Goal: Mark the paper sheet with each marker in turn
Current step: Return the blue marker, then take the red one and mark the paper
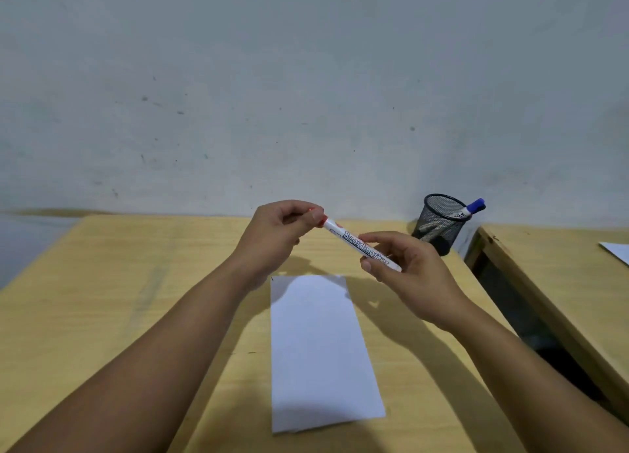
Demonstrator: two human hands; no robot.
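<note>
My left hand [279, 229] pinches red cap | right hand [405, 265] grips marker [357, 245] barrel | light, stiff, slick plastic: hold mid-barrel above paper sheet [320, 347]

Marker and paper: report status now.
Both hands on the red marker: left hand at the cap end, right hand on the barrel. Paper unmarked below. Blue marker in the cup. Nothing blocking.

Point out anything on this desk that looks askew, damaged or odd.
Little stands out. The paper sheet lies slightly skewed on the desk, unmarked, and the blue marker leans in the mesh pen holder. Nothing is spilled or visibly damaged.
</note>
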